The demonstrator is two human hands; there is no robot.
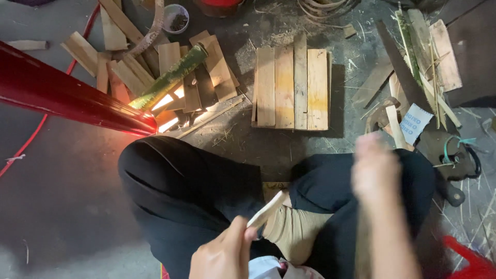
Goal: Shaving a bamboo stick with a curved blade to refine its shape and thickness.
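The right hand (375, 170) is smeared by motion blur, its fingers unreadable. The left hand (223, 254) is cut off at the bottom edge.

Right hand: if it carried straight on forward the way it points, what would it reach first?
Probably the pale strip just beyond the blurred right hand, lying beside the blue-and-white label; depth is hard to judge.

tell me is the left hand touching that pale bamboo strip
Touching. The head view shows the left hand pinching the near end of the pale bamboo strip between thumb and fingers, with no gap.
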